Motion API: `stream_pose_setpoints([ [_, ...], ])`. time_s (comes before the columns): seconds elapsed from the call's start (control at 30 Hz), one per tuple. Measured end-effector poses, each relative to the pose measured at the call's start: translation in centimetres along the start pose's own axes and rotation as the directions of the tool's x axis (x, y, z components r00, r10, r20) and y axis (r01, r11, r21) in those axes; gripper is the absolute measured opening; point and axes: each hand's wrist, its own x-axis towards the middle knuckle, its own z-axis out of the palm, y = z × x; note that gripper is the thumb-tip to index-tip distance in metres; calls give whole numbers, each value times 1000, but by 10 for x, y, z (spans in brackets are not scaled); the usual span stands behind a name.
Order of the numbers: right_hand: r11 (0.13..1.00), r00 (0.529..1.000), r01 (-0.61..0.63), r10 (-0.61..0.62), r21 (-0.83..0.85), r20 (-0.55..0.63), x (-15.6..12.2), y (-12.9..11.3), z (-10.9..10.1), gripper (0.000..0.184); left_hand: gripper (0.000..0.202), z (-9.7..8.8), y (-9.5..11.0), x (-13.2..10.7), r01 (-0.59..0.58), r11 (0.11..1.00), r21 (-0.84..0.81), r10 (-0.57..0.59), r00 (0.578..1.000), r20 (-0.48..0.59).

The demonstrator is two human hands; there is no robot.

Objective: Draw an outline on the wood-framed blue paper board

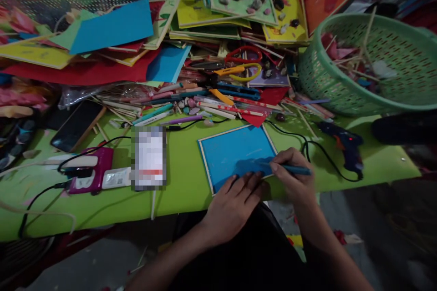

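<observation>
A blue card (232, 145) edged with thin wooden sticks lies on the green tabletop, near its front edge. Faint light marks run across its middle. My left hand (235, 202) rests flat on the card's lower edge, fingers stretched out. In my right hand (295, 177) is a blue pen (297, 169), pinched between thumb and fingers. The pen slants to the left, its tip low over the right half of the card; whether it touches the surface I cannot tell.
A glue gun (344, 143) with a red light lies right of the card, its cable curling close by. Behind stand a green basket (341, 88), scissors (239, 70) and several stacked coloured cards (112, 27). Leftward are a phone (78, 125) and a magenta power strip (105, 163).
</observation>
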Motion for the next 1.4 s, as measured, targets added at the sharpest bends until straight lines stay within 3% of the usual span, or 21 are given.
stream_pose_setpoints([
  [0.33,984,991,123,-116,-125,59,3,-5,3,14,45,-3,-1,1,-1,1000,-8,1,1000,2],
  [0.5,976,988,132,-143,-175,-54,2,0,3,15,44,-3,0,1,10,1000,-3,-10,1000,11],
  [0.8,967,948,43,-119,-253,-295,3,-2,7,15,44,-1,0,2,7,1000,20,-7,1000,5],
  [1.07,969,929,21,-110,-246,-353,5,-2,7,18,45,-2,-1,1,9,1000,6,-9,1000,22],
  [1.23,989,915,-4,-56,-150,-399,1,4,6,16,46,-3,0,1,13,1000,10,-14,999,29],
  [1.4,991,922,13,-64,-136,-383,0,4,6,16,45,-2,0,1,11,1000,11,-11,999,30],
])
